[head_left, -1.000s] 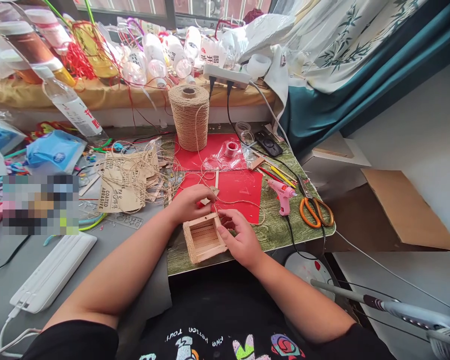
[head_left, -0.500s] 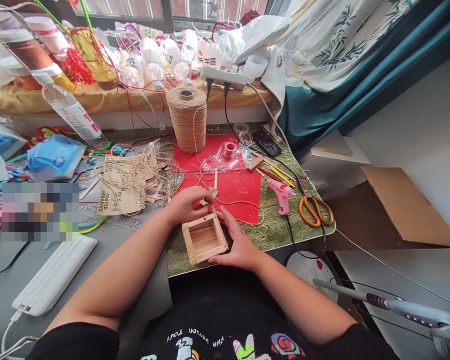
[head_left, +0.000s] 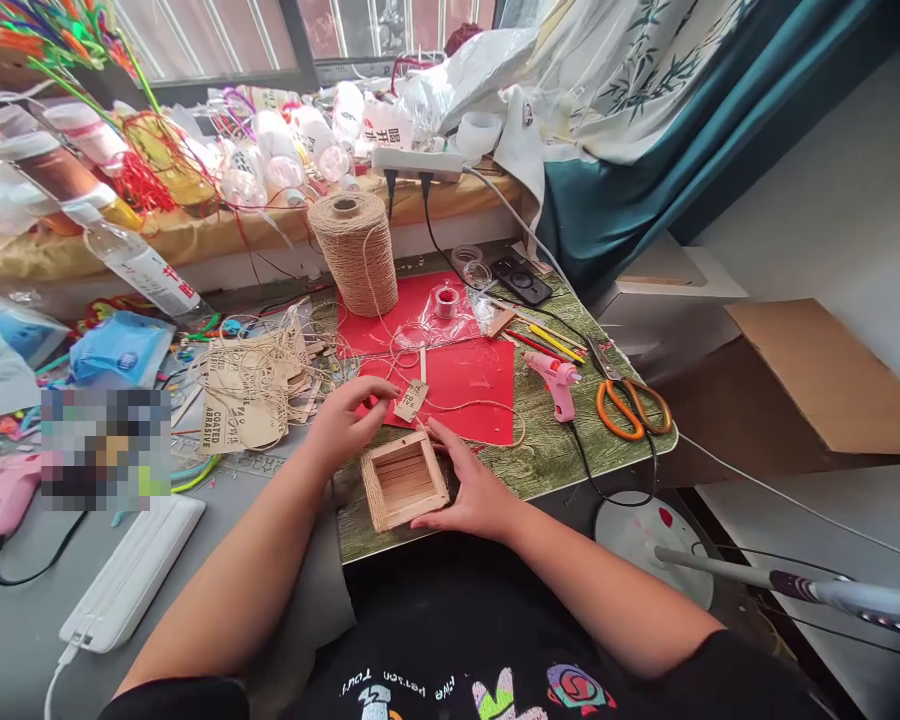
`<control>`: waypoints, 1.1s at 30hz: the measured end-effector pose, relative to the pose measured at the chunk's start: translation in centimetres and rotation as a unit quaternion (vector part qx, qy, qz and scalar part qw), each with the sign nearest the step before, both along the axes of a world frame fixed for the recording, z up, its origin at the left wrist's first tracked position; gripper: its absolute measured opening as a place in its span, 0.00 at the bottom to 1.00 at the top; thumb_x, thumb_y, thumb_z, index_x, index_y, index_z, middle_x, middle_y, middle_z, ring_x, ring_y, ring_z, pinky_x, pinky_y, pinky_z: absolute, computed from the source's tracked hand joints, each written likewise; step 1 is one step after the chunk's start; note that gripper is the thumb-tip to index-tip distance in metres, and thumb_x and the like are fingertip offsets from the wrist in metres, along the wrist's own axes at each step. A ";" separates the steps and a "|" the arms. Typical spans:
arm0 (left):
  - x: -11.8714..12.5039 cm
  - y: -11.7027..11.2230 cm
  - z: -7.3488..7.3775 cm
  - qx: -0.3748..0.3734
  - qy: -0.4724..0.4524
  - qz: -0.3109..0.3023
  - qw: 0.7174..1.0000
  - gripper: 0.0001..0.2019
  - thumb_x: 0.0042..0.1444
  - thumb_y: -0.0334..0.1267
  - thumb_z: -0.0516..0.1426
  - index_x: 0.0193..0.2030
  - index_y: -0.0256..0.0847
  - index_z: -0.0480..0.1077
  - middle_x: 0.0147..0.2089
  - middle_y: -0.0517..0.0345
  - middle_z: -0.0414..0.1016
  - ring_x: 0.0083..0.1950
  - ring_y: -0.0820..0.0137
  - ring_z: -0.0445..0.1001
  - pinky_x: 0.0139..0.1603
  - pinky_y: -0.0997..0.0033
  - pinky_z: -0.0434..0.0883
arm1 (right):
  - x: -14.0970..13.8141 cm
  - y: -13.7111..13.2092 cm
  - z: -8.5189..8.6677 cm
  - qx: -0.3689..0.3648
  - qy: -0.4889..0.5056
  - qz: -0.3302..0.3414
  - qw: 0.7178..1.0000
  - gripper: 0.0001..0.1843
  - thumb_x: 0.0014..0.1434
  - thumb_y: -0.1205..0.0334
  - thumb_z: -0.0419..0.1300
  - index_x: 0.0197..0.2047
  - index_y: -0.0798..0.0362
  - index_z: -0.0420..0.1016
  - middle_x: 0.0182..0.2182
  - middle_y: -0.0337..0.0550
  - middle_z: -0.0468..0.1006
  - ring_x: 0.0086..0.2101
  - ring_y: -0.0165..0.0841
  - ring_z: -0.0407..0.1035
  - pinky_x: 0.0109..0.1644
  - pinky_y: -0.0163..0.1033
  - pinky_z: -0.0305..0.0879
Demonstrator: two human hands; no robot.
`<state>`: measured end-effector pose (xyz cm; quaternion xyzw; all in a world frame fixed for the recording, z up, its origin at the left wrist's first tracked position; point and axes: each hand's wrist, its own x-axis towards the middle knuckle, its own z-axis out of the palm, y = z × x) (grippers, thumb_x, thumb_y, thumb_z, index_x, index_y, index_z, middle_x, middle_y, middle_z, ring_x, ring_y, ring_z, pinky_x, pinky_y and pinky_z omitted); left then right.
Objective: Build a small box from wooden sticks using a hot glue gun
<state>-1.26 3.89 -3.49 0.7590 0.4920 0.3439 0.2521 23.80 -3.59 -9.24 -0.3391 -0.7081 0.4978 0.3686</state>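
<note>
Small stick-built box [head_left: 405, 480], lower centre of frame, on green surface [head_left: 555, 460]: right hand [head_left: 474, 492] lies flat against its right wall, grip released. Left hand [head_left: 343, 425] curls just above it, beside paper tag [head_left: 411, 400]; its grip cannot be told. Twine spool [head_left: 358, 250] stands upper centre.

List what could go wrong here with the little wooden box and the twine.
1. The loose brown twine strand loops across the red paper sheet by the left hand; it may snag.
2. The orange-handled metal scissors lie near the green tabletop edge and could be knocked off.
</note>
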 end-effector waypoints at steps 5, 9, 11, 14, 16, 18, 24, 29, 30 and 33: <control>1.6 -6.4 3.6 -0.038 0.177 0.014 0.983 0.23 0.66 0.52 0.60 0.62 0.44 0.69 0.58 0.47 0.79 0.58 0.54 0.77 0.58 0.49 0.75 | -1.8 -1.2 -0.7 0.042 -0.033 -0.106 0.993 0.76 0.44 0.43 0.82 0.81 0.41 0.37 0.74 0.59 0.57 0.72 0.56 0.57 0.74 0.64 0.59; 2.6 -10.2 3.0 -0.004 0.256 0.034 0.966 0.48 0.59 0.64 0.63 0.79 0.44 0.50 0.78 0.37 0.58 0.78 0.39 0.57 0.73 0.34 0.62 | -4.4 -1.9 -0.8 0.046 -0.042 -0.201 0.978 0.79 0.46 0.44 0.81 0.81 0.44 0.29 0.73 0.64 0.56 0.72 0.60 0.54 0.73 0.69 0.58; 2.8 -11.0 2.1 -0.011 0.265 0.043 0.963 0.57 0.55 0.67 0.64 0.81 0.44 0.41 0.81 0.35 0.50 0.80 0.37 0.53 0.74 0.33 0.60 | -5.1 -1.8 -0.8 0.054 -0.048 -0.213 0.974 0.81 0.45 0.45 0.82 0.81 0.43 0.27 0.74 0.64 0.54 0.72 0.61 0.52 0.73 0.70 0.57; 2.8 -11.4 1.2 -0.032 0.250 0.046 0.967 0.60 0.54 0.67 0.65 0.82 0.45 0.37 0.82 0.35 0.46 0.81 0.40 0.50 0.75 0.36 0.61 | -4.6 -1.6 -0.9 0.061 -0.049 -0.190 0.979 0.80 0.46 0.47 0.82 0.81 0.41 0.26 0.76 0.62 0.51 0.73 0.60 0.51 0.74 0.70 0.57; 2.6 -11.4 0.9 -0.031 0.231 0.047 0.971 0.57 0.57 0.63 0.66 0.81 0.45 0.39 0.82 0.36 0.45 0.82 0.43 0.49 0.76 0.38 0.60 | -3.5 -1.7 -1.0 0.062 -0.044 -0.156 0.985 0.78 0.49 0.49 0.81 0.81 0.40 0.26 0.76 0.60 0.51 0.73 0.57 0.53 0.74 0.68 0.58; 2.2 -11.1 0.9 -0.021 0.213 0.036 0.976 0.52 0.59 0.58 0.66 0.80 0.46 0.42 0.82 0.38 0.47 0.82 0.46 0.50 0.78 0.40 0.58 | -2.4 -1.9 -1.0 0.061 -0.039 -0.132 0.989 0.74 0.52 0.52 0.79 0.82 0.40 0.26 0.75 0.58 0.54 0.72 0.55 0.56 0.73 0.65 0.61; -0.1 -9.0 1.7 -0.013 0.198 -0.062 0.978 0.49 0.56 0.51 0.68 0.79 0.47 0.48 0.81 0.40 0.53 0.80 0.47 0.56 0.77 0.42 0.60 | -1.1 -2.6 -1.0 0.100 -0.034 -0.125 0.987 0.59 0.60 0.62 0.71 0.81 0.40 0.38 0.69 0.55 0.64 0.67 0.50 0.62 0.70 0.60 0.67; -0.8 -8.7 2.5 0.007 0.224 -0.077 0.971 0.48 0.56 0.42 0.66 0.80 0.48 0.47 0.81 0.43 0.52 0.80 0.47 0.55 0.77 0.41 0.60 | -1.2 -2.2 -1.0 0.098 -0.022 -0.106 0.989 0.46 0.65 0.62 0.66 0.79 0.39 0.48 0.67 0.53 0.66 0.65 0.48 0.64 0.65 0.56 0.73; -0.6 -9.0 2.6 0.010 0.230 -0.073 0.970 0.47 0.56 0.40 0.64 0.80 0.47 0.47 0.82 0.43 0.51 0.81 0.47 0.54 0.77 0.41 0.59 | -1.2 -2.1 -1.0 0.096 -0.021 -0.097 0.990 0.44 0.66 0.62 0.66 0.78 0.39 0.50 0.67 0.53 0.66 0.65 0.47 0.65 0.65 0.56 0.74; 0.0 -10.0 2.3 0.017 0.240 -0.057 0.969 0.46 0.57 0.40 0.62 0.80 0.46 0.47 0.83 0.44 0.47 0.83 0.45 0.47 0.79 0.37 0.54 | -1.0 -1.8 -0.8 0.087 -0.014 -0.080 0.993 0.40 0.67 0.61 0.65 0.77 0.40 0.54 0.66 0.52 0.67 0.63 0.45 0.67 0.64 0.54 0.74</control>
